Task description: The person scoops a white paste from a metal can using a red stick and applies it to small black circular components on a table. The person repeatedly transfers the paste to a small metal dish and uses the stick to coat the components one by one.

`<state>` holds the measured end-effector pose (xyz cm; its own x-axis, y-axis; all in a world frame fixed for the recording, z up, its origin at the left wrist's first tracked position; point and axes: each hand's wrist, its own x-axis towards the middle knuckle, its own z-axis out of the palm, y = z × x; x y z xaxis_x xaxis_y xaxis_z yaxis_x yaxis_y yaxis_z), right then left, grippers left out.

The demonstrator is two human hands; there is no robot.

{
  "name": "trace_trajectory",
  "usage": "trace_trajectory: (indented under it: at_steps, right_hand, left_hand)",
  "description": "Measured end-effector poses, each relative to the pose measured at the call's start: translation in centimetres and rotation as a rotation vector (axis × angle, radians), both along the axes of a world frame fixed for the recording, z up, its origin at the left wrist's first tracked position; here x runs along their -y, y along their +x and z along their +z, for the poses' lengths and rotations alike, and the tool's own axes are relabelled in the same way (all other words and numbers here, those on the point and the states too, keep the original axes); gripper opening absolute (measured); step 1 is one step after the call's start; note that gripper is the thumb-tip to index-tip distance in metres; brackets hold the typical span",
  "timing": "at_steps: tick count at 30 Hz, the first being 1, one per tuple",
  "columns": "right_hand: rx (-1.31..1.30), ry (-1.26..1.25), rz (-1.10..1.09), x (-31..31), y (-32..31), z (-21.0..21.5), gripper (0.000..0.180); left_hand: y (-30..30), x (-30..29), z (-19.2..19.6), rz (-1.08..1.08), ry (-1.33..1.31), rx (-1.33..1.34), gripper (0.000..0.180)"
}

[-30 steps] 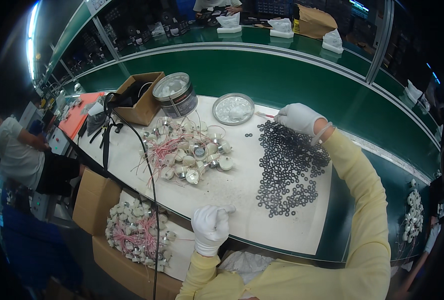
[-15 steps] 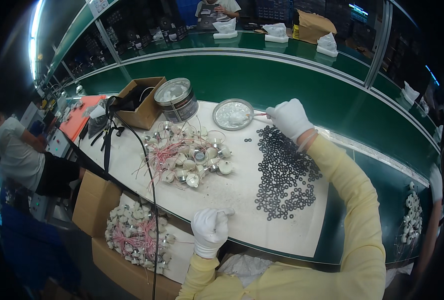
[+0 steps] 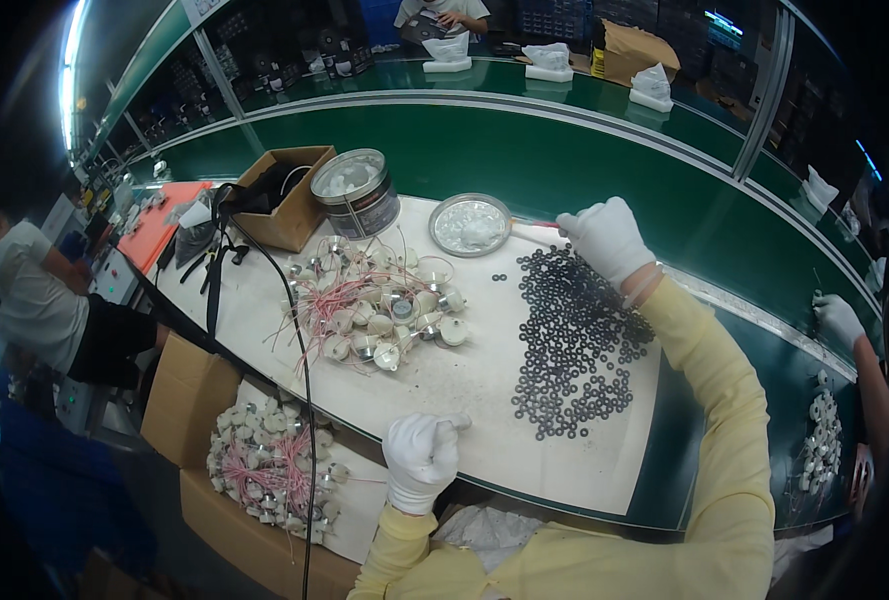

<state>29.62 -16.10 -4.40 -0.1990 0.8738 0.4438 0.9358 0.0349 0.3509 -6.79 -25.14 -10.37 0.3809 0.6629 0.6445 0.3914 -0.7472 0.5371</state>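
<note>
My right hand [image 3: 609, 240], in a white glove, is closed on the end of a thin brush-like stick [image 3: 536, 225] with a reddish handle. The stick reaches left to the rim of a round shallow metal dish [image 3: 447, 240] with whitish paste in it; its tip is hard to make out. Below that hand, many small black rings [image 3: 574, 340] lie spread on the white sheet. My left hand [image 3: 422, 460], also gloved, is closed at the table's near edge with thumb and forefinger together; what it holds, if anything, is hidden. Left of centre lies a heap of small white-and-metal motors [image 3: 389, 310] with pink wires.
Behind the heap stand a metal tin [image 3: 356, 205] and a cardboard box [image 3: 289, 225]. A black cable [image 3: 304, 400] hangs across the left side. An open carton [image 3: 189, 400] at lower left holds more motors. A co-worker's gloved hand [image 3: 840, 318] is at far right, near white parts [image 3: 821, 440].
My right hand has moved a little right, away from the dish, and more of the stick shows. My left hand stays put. The co-worker's hand at far right has moved into fuller view.
</note>
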Motion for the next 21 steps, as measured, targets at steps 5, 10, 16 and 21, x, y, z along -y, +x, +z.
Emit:
trace_trajectory:
  at_steps: [5, 10, 16, 21]
  right_hand:
    - [-0.167, 0.052, 0.026, 0.8, -1.3, 2.6, 0.011]
    - [-0.437, 0.076, 0.045, 5.6, -1.5, 5.9, 0.017]
    - [-0.423, 0.172, 0.157, 12.2, -3.6, 11.9, 0.016]
    - [-0.369, 0.229, 0.128, 18.7, -1.4, 14.2, 0.016]
  left_hand:
    - [-0.4, 0.0, 0.8, -0.042, -0.049, 0.091, 0.028]
    - [-0.1, -0.6, 11.4, -0.086, 0.326, 0.332, 0.031]
    - [-4.0, -0.4, 24.7, -0.013, 0.801, 0.420, 0.034]
    - [-8.1, -4.9, 28.2, 0.201, 0.774, 0.372, 0.036]
